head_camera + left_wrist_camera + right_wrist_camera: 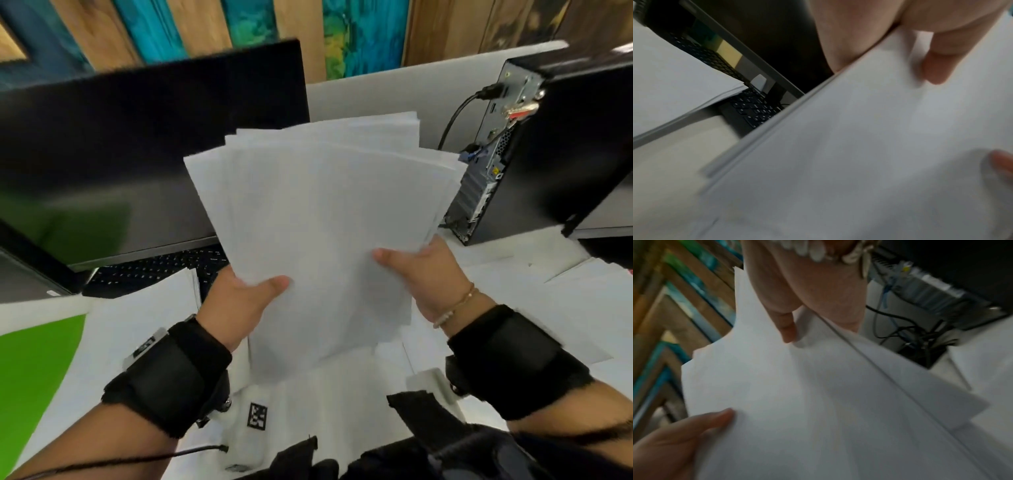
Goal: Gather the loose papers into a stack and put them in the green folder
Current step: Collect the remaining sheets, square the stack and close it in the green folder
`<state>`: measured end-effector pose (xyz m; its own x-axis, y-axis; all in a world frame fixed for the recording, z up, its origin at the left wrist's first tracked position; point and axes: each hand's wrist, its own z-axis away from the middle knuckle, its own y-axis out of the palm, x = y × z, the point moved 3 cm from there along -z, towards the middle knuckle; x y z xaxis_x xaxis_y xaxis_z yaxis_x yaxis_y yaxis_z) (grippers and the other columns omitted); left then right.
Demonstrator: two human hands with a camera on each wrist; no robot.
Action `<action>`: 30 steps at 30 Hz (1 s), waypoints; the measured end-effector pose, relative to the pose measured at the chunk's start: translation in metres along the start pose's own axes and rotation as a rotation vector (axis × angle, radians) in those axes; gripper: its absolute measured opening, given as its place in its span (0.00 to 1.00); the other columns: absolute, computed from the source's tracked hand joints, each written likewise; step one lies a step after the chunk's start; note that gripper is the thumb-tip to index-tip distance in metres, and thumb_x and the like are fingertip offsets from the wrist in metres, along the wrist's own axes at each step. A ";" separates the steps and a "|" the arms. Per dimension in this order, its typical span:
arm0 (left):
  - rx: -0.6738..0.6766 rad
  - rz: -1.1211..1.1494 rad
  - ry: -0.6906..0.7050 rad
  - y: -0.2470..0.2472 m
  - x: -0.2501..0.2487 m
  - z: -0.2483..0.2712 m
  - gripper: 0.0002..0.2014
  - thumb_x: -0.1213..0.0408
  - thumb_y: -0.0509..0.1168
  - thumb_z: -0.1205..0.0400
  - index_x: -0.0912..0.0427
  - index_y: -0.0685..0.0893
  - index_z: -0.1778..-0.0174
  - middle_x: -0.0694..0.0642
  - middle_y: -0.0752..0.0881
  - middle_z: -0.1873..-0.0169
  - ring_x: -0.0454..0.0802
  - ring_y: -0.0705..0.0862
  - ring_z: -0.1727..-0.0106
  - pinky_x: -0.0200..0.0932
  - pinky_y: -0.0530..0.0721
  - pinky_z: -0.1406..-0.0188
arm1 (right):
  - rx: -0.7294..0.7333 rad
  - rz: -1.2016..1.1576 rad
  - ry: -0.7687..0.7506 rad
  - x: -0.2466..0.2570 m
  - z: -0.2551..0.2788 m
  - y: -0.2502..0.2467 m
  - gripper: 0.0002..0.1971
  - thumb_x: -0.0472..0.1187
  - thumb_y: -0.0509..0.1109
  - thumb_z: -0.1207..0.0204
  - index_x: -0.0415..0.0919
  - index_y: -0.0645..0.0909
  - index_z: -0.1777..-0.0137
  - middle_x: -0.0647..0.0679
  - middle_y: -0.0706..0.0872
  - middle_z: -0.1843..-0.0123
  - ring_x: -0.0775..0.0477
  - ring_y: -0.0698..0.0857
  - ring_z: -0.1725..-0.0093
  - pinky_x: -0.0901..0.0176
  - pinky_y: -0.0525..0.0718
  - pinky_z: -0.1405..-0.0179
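Observation:
A fanned stack of white papers [322, 219] stands upright above the desk, its sheets uneven at the top. My left hand [246, 301] grips its lower left edge, thumb on the front sheet. My right hand [418, 270] grips the lower right edge the same way. The wrist views show each thumb pressed on the papers [859, 146] [797, 394], with my left hand [920, 40] and my right hand [797, 296] at the edges. The green folder [30, 377] lies flat on the desk at the left. More white sheets [144, 308] lie on the desk beneath the stack.
A black monitor [137, 144] stands behind the papers with a black keyboard [161, 270] under it. A black computer tower [548, 147] with cables stands at the right. Loose white sheets [582, 291] lie on the desk at the right. A white partition runs behind.

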<state>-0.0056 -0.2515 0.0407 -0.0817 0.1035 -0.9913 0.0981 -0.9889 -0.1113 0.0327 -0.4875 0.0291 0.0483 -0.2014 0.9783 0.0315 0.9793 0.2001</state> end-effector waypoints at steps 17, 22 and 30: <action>-0.092 0.210 0.326 -0.007 -0.041 0.009 0.24 0.54 0.72 0.38 0.48 0.79 0.46 0.48 0.84 0.53 0.38 0.86 0.56 0.35 0.85 0.59 | 0.056 -0.032 -0.332 0.039 0.016 0.019 0.26 0.48 0.79 0.50 0.52 0.68 0.55 0.51 0.80 0.55 0.55 0.85 0.59 0.60 0.84 0.63; -0.268 0.187 0.296 -0.008 -0.061 0.001 0.11 0.54 0.58 0.21 0.47 0.86 0.63 0.47 0.88 0.60 0.45 0.85 0.51 0.45 0.80 0.44 | -0.082 -0.091 -0.371 0.056 0.011 0.023 0.19 0.56 0.72 0.46 0.46 0.70 0.64 0.52 0.69 0.65 0.56 0.71 0.64 0.67 0.74 0.62; -0.373 0.257 0.290 0.000 -0.065 -0.001 0.07 0.71 0.67 0.23 0.54 0.81 0.63 0.46 0.89 0.68 0.46 0.89 0.63 0.51 0.84 0.49 | -0.303 -0.062 -0.371 0.052 -0.004 0.019 0.19 0.29 0.71 0.27 0.45 0.65 0.69 0.52 0.66 0.75 0.63 0.65 0.81 0.76 0.69 0.78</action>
<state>0.0003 -0.2582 0.1046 0.2632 -0.0599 -0.9629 0.4290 -0.8867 0.1724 0.0397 -0.4796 0.0831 -0.3203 -0.1838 0.9293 0.3155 0.9043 0.2875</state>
